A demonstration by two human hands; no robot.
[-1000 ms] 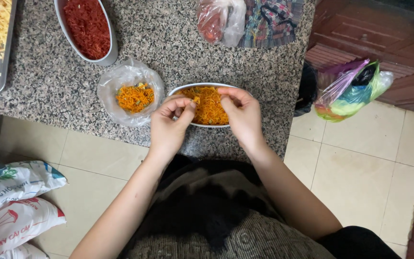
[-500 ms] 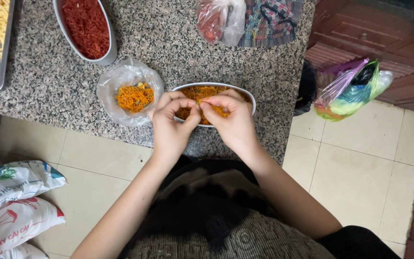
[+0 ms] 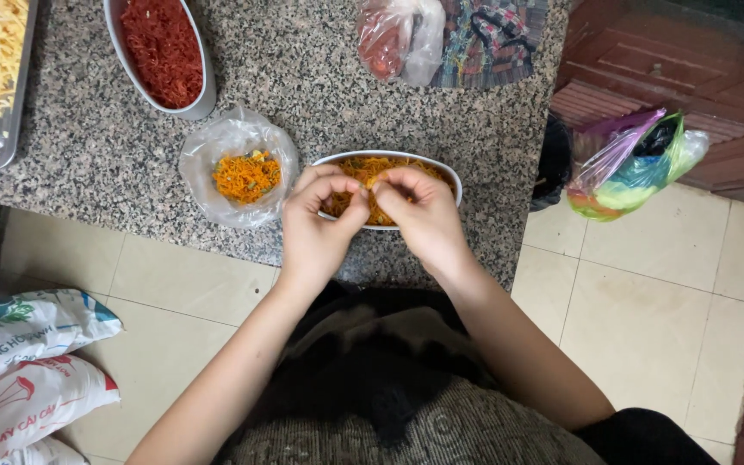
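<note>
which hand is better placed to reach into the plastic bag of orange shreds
Left, probably. The left hand sits right beside the plastic bag; the right hand is over the white dish, farther away.

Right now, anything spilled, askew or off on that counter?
Nothing stands out. Both hands, left hand and right hand, pinch orange shreds over the white oval dish. The plastic bag of shreds sits open beside it; no spill shows on the granite counter.

both hands, left point(image 3: 319, 215) and right point(image 3: 419, 211), meet fingertip-to-fingertip, fingers curled.
</note>
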